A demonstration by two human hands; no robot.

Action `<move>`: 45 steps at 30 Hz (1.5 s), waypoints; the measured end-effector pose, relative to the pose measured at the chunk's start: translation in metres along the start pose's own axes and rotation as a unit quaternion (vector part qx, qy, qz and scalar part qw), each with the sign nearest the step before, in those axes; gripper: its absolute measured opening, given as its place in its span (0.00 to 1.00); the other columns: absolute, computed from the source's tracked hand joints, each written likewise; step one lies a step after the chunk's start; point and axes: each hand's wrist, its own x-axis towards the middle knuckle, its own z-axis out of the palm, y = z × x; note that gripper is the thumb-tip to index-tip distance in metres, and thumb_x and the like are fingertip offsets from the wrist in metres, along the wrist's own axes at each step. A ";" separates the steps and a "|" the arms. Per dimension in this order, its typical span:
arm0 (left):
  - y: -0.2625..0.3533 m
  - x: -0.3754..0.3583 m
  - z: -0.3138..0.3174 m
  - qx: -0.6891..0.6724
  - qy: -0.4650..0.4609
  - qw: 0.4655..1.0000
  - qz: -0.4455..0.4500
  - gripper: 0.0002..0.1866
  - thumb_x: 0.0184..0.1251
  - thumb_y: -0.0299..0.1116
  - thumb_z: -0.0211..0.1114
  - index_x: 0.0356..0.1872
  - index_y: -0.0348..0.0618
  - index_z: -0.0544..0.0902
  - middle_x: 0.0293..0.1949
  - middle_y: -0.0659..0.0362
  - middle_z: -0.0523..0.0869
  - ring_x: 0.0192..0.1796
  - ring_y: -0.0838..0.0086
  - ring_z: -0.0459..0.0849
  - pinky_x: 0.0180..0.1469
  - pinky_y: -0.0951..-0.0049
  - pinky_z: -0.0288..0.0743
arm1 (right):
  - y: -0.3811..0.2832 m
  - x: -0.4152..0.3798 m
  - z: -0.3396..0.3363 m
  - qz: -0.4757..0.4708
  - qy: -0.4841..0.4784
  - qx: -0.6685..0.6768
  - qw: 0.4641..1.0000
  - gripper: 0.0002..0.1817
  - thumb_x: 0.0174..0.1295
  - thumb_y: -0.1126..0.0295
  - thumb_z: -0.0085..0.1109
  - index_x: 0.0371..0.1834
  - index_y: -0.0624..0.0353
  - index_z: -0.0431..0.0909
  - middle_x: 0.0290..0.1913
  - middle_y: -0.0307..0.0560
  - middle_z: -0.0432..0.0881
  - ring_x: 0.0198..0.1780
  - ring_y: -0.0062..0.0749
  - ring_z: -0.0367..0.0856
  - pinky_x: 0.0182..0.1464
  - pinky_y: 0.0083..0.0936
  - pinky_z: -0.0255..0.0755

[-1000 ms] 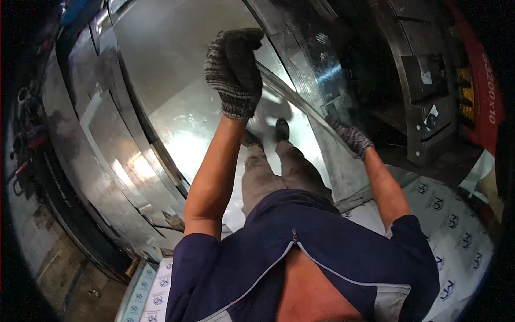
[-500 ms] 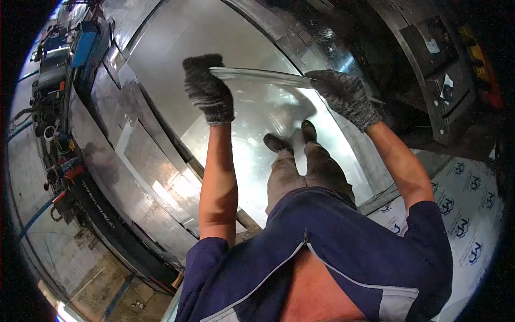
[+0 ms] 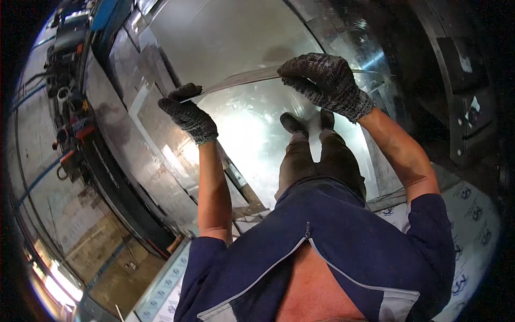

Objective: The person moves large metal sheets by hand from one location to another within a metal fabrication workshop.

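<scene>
A thin metal sheet [image 3: 241,78], seen nearly edge-on and slightly bowed, spans the space between my gloved hands above the shiny metal surface. My left hand [image 3: 189,114], in a dark grey knitted glove, holds its left end, with the thumb and fingers on either side of the edge. Near the sheet's right part, my right hand [image 3: 328,86], gloved alike, pinches the edge, and a thin tip of the sheet shows beyond that hand. The fingertips of the right hand are partly hidden by the glove's curl.
Large reflective metal sheets [image 3: 214,37] lie under and ahead of my shoes [image 3: 293,123]. On the left runs a dark machine rail [image 3: 115,188] with hoses and a blue part [image 3: 110,13]. A dark metal frame [image 3: 472,121] stands at right; film printed with logos [image 3: 475,206] lies below it.
The view has turned, shifting the surroundings. My left hand has moved lower and leftward in view with its fingers opened wider around the sheet's end; my right hand has risen and moved inward.
</scene>
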 end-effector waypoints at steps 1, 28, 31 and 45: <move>0.001 -0.005 -0.009 -0.012 0.012 1.000 -0.012 0.36 0.81 0.61 0.35 0.34 0.42 0.85 0.33 0.53 0.88 0.39 0.62 0.85 0.54 0.59 0.78 | -0.003 0.005 0.006 -0.010 -0.008 0.003 1.000 0.12 0.60 0.67 0.70 0.47 0.49 0.86 0.45 0.40 0.89 0.44 0.35 0.89 0.45 0.30 0.83; -0.089 -0.070 -0.304 -0.031 0.317 0.942 -0.103 0.44 0.75 0.70 0.34 0.31 0.38 0.84 0.28 0.50 0.88 0.34 0.59 0.86 0.51 0.58 0.79 | -0.129 0.063 0.186 -0.068 -0.364 -0.100 0.924 0.12 0.55 0.63 0.66 0.42 0.53 0.85 0.35 0.52 0.85 0.37 0.49 0.85 0.37 0.43 0.79; -0.091 -0.063 -0.303 -0.014 0.303 0.950 -0.077 0.43 0.74 0.71 0.36 0.28 0.37 0.82 0.27 0.49 0.88 0.32 0.58 0.86 0.50 0.58 0.80 | -0.111 0.065 0.146 -0.043 -0.299 -0.108 0.947 0.11 0.61 0.58 0.65 0.39 0.52 0.86 0.34 0.51 0.86 0.37 0.46 0.86 0.38 0.42 0.79; -0.061 -0.008 -0.290 0.104 0.236 0.957 -0.134 0.37 0.79 0.62 0.41 0.37 0.37 0.85 0.33 0.53 0.90 0.41 0.64 0.87 0.56 0.60 0.74 | -0.040 0.071 0.088 0.261 -0.187 0.031 0.946 0.13 0.62 0.71 0.70 0.50 0.59 0.86 0.47 0.43 0.89 0.48 0.24 0.84 0.56 0.26 0.80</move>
